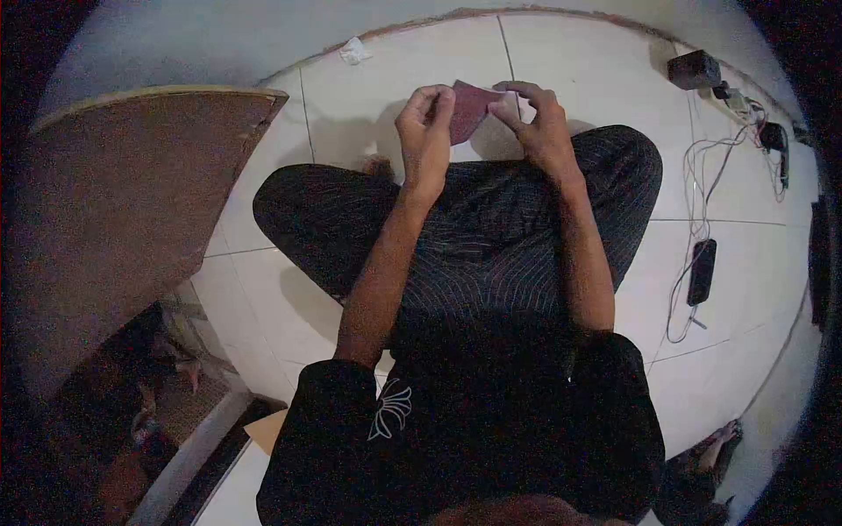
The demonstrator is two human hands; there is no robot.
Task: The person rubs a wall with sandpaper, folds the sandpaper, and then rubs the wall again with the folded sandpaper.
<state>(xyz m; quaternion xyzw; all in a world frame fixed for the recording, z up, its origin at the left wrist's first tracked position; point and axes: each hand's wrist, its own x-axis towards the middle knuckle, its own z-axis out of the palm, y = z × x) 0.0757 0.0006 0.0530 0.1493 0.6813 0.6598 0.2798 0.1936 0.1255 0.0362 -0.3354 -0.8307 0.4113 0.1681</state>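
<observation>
A small dark red, flat piece (471,111), which looks like paper or cloth, is stretched between my two hands above my crossed legs. My left hand (426,131) pinches its left edge between thumb and fingers. On the other side, my right hand (539,130) grips the upper right corner with thumb and forefinger. The piece has a pale edge along its top right. Its exact material is too grainy to make out.
White floor tiles (351,105) surround me. A crumpled white scrap (354,52) lies near the wall. To the right are a black box (693,69), tangled cables (702,167) and a black phone-like device (702,272). A brown wooden panel (149,193) stands at the left.
</observation>
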